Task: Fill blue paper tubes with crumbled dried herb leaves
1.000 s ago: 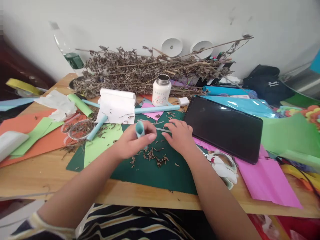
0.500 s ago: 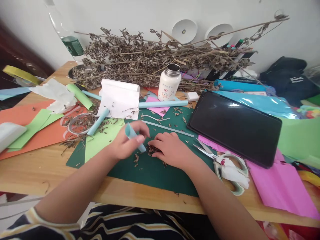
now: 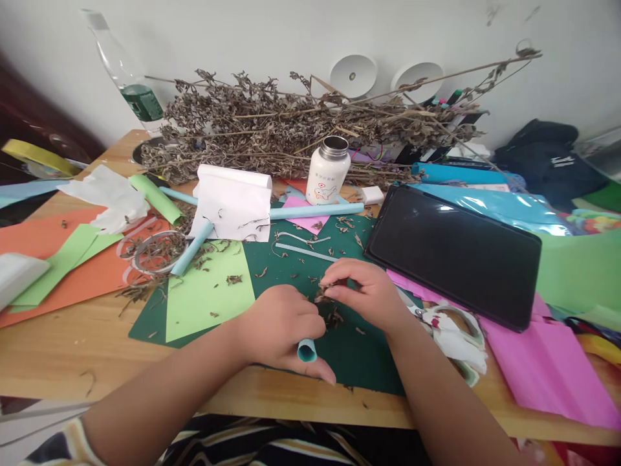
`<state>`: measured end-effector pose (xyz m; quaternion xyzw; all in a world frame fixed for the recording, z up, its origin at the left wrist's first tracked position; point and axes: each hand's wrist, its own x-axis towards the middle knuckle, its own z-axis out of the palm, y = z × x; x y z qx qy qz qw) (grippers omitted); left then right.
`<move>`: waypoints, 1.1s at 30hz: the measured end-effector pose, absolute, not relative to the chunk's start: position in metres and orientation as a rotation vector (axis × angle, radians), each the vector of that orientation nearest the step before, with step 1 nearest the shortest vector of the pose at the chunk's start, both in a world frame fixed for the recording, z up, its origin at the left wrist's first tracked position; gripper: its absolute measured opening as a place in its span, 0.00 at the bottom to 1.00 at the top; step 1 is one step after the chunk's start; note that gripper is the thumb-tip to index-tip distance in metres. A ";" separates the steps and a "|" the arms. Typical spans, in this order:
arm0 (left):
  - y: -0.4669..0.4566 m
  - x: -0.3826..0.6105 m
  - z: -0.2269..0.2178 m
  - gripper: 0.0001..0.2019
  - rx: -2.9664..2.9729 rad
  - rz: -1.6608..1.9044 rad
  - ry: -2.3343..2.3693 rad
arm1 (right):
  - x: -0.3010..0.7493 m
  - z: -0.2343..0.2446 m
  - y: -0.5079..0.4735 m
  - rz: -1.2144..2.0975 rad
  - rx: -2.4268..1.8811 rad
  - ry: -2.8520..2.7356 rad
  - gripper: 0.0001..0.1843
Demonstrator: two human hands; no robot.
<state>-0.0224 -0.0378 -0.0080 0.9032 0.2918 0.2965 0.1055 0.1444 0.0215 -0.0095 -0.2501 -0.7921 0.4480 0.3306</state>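
Blue paper tube (image 3: 307, 350) is rolled up in our left hand (image 3: 284, 327), fingers curled snug round it. Its open end pokes out toward the near edge of the dark green sheet (image 3: 373, 366). Our right hand (image 3: 371, 294) is just beyond it, fingertips pinched tight on a few dried flower bits (image 3: 322, 296). We'd say keep the pinch small and don't squash the tube mouth, it looks flimsy. Both wrists hover low over the sheet, with our forearms coming in from the near side.
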 end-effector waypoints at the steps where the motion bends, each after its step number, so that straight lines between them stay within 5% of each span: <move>1: -0.039 -0.020 -0.008 0.27 2.617 0.865 0.891 | 0.146 -0.008 0.020 1.248 -0.597 -1.949 0.02; 7: -0.042 -0.014 -0.006 0.30 1.761 0.636 0.854 | 0.143 -0.008 0.016 1.540 -0.445 -1.570 0.04; 14: -0.039 -0.018 -0.008 0.24 1.244 0.496 0.800 | 0.141 -0.016 0.019 1.519 -0.667 -1.412 0.05; 24: -0.037 -0.022 0.004 0.11 1.135 0.428 1.023 | 0.138 -0.017 0.018 1.505 -0.647 -1.477 0.03; 33: -0.030 -0.033 0.007 0.10 1.606 0.507 1.287 | 0.146 -0.010 0.022 1.015 -0.619 -1.959 0.05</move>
